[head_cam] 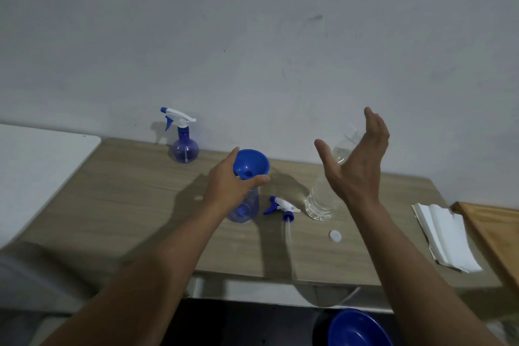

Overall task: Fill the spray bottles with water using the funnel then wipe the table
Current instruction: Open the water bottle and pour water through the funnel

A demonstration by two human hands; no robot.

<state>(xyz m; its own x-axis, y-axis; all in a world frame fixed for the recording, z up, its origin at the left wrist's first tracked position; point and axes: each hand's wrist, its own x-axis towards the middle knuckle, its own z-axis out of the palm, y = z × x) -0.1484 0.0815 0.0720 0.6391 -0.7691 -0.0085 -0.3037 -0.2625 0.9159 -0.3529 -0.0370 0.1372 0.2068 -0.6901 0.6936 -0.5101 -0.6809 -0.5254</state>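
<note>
Centre of frame: the left hand [230, 182] grips a blue plastic funnel [250, 163] above a translucent blue round spray bottle [247, 208] (the neck is hidden by the hand). Just right lies its detached blue-and-white trigger head [282, 205]. The right hand [356, 166] is raised with fingers spread wide, holding nothing, in front of a clear plastic water bottle [320, 205]. A second, capped spray bottle [184, 146] stands at the upper left of the wooden table [126, 205], with folded white paper towels [446, 236] at the right edge.
</note>
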